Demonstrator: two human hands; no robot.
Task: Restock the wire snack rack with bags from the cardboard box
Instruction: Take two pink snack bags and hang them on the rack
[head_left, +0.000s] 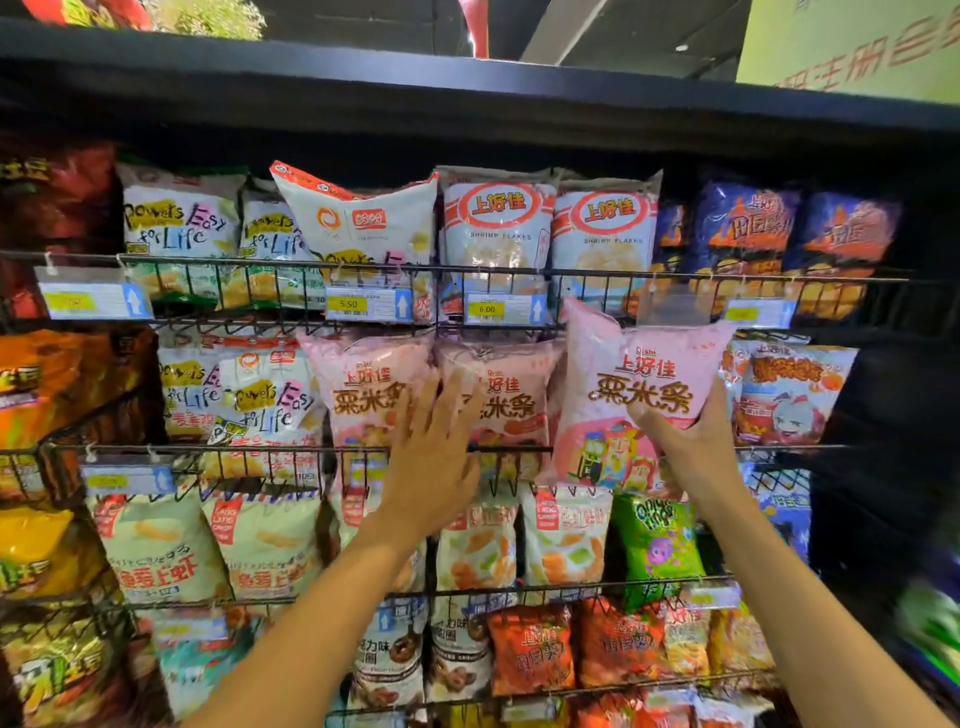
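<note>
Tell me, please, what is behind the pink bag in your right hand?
The pink bag, gripped by the right hand, covers part of a wire rack slot. Two matching bags show to its left; whether any sit directly behind it cannot be seen.

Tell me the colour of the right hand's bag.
The bag is pink with brown lettering; head view.

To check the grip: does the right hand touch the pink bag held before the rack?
Touching. The head view shows the right hand gripping the pink bag from below, with the thumb pressed on its front.
</note>
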